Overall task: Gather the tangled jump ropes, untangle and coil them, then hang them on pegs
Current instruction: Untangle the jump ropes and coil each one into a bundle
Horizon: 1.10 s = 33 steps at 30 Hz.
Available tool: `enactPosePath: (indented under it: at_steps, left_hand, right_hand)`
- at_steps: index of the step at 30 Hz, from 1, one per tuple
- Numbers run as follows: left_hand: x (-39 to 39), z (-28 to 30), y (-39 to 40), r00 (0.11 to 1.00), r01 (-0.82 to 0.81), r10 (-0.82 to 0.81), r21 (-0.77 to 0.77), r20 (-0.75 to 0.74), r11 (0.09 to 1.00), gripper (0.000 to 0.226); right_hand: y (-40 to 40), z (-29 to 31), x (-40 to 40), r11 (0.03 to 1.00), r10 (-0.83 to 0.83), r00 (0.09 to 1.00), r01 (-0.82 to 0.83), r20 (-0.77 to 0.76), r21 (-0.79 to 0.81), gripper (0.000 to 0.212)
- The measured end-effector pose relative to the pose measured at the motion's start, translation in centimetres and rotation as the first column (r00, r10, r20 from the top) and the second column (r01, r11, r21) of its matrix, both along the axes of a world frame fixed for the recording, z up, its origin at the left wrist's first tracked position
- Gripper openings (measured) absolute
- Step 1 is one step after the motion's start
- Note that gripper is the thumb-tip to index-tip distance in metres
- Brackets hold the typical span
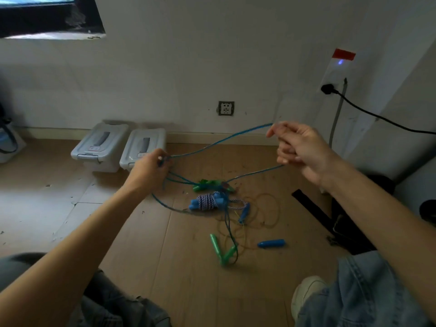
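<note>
A thin blue jump rope (221, 139) stretches in the air between my hands. My left hand (148, 171) grips several gathered loops of it above the floor. My right hand (299, 147) holds the rope higher up, and strands run out from above and below its curled fingers. On the floor below lies a tangle: a purple-and-white braided rope (207, 201) coiled around blue handles, green handles (205, 185) at the back, two more green handles (223, 250) in front, a loose blue handle (271, 243) and a thin yellowish rope (266, 223).
Two grey lidded plastic boxes (100, 143) stand against the white wall. A wall socket (226, 108) is behind the tangle. A black cable (377, 116) runs from a plug on the right. A black bag strap (330, 223) lies by my right knee. No pegs are visible.
</note>
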<state>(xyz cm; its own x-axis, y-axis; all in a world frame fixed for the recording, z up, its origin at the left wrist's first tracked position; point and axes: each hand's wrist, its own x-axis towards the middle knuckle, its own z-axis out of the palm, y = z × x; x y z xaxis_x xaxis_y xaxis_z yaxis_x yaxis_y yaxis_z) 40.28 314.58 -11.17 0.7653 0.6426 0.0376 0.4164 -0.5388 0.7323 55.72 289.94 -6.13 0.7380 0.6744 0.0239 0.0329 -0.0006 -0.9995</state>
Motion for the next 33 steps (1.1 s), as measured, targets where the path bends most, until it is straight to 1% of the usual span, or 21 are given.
enactPosePath:
  at_steps: [1,2,3,4,5,6,7,8,9,11,12,13,15,16,19,23,26,29,31,32,33]
  left_hand:
    - [0.0,0.6,-0.2,0.991,-0.021,0.048,-0.202,0.128,0.979,0.012]
    - [0.1,1.1,-0.4,0.976,0.002,0.066,-0.311,0.21,0.95,0.016]
    - [0.3,1.4,-0.7,0.971,0.044,0.034,-0.317,0.236,0.947,0.021]
    - [0.4,1.7,-1.2,0.973,0.104,-0.038,-0.285,0.226,0.953,0.023]
    - [0.6,2.0,-2.0,0.972,0.177,-0.133,-0.238,0.191,0.955,0.024]
    - [0.7,2.2,-2.9,0.962,0.26,-0.237,-0.181,0.139,0.949,0.025]
    - [0.9,2.3,-3.8,0.939,0.342,-0.333,-0.122,0.09,0.932,0.027]
    - [1.1,2.3,-4.6,0.912,0.41,-0.408,-0.074,0.052,0.909,0.027]
    - [1.3,2.3,-5.2,0.892,0.452,-0.451,-0.036,0.032,0.891,0.026]
    - [1.6,2.4,-5.6,0.888,0.459,-0.46,0.037,0.019,0.888,0.024]
    - [1.5,2.6,-5.4,0.892,0.451,-0.452,0.095,-0.005,0.888,0.025]
    - [1.4,2.6,-5.2,0.894,0.447,-0.446,0.152,-0.041,0.882,0.026]
    - [1.1,2.5,-4.7,0.892,0.452,-0.437,0.19,-0.118,0.872,0.021]
    - [0.9,2.4,-4.6,0.884,0.464,-0.443,0.166,-0.149,0.87,0.017]
    - [0.7,2.3,-5.1,0.849,0.522,-0.502,0.112,-0.165,0.846,0.02]
    - [1.0,2.5,-5.8,0.856,0.518,-0.512,0.11,-0.076,0.848,0.024]
    - [1.1,2.1,-4.8,0.886,0.461,-0.448,0.128,-0.118,0.878,0.022]
    - [0.4,0.8,-2.1,0.934,0.275,-0.178,0.307,-0.311,0.911,0.02]
    - [-0.6,0.0,-0.6,0.859,0.23,0.036,0.448,-0.511,0.864,0.024]
    - [-0.9,-0.2,-0.2,0.807,0.262,0.062,0.45,-0.587,0.854,0.029]
    - [-0.8,-0.2,-0.1,0.783,0.309,0.009,0.401,-0.622,0.862,0.036]
  right_hand:
    - [0.0,-0.5,0.0,0.984,0.004,0.992,0.018,0.123,-0.179,0.02]
    - [0.0,-0.9,-0.2,0.925,0.065,0.968,0.033,0.244,-0.378,0.019]
    - [0.2,-1.5,-0.6,0.841,0.16,0.939,0.032,0.305,-0.54,0.017]
    - [0.4,-2.1,-1.1,0.747,0.266,0.908,0.019,0.325,-0.664,0.027]
    - [0.7,-2.6,-1.5,0.675,0.346,0.874,0.021,0.342,-0.738,0.05]
    - [0.9,-2.6,-1.9,0.662,0.394,0.842,0.018,0.368,-0.75,0.073]
    - [1.3,-2.3,-2.5,0.695,0.417,0.826,-0.021,0.379,-0.719,0.088]
    - [1.7,-2.0,-3.2,0.732,0.444,0.825,-0.107,0.351,-0.673,0.093]
    - [2.1,-2.0,-3.6,0.748,0.479,0.824,-0.203,0.302,-0.632,0.089]
    - [2.6,-2.3,-4.4,0.728,0.557,0.802,-0.346,0.216,-0.592,0.049]
    - [2.8,-2.4,-4.6,0.752,0.547,0.812,-0.368,0.206,-0.548,0.025]
    - [2.8,-2.4,-4.4,0.806,0.492,0.844,-0.348,0.215,-0.479,0.012]
    - [2.5,-1.9,-3.9,0.892,0.373,0.905,-0.289,0.204,-0.348,0.013]
    - [2.5,-1.7,-3.6,0.899,0.363,0.905,-0.278,0.223,-0.338,0.011]
    - [3.0,-2.2,-4.3,0.819,0.474,0.835,-0.303,0.278,-0.487,0.035]
    - [3.8,-2.7,-5.6,0.871,0.399,0.886,-0.285,0.237,-0.4,0.015]
    - [3.1,-1.5,-4.1,0.941,0.248,0.96,-0.206,0.129,-0.269,0.02]
    - [1.8,-0.1,-2.0,0.996,-0.083,0.996,0.083,-0.024,0.015,0.024]
    - [1.4,0.3,-1.4,0.975,-0.169,0.984,0.176,-0.063,0.132,0.026]
    - [1.3,0.3,-1.5,0.975,-0.154,0.986,0.162,-0.066,0.153,0.026]
    - [1.3,0.3,-1.6,0.982,-0.111,0.992,0.119,-0.059,0.146,0.026]
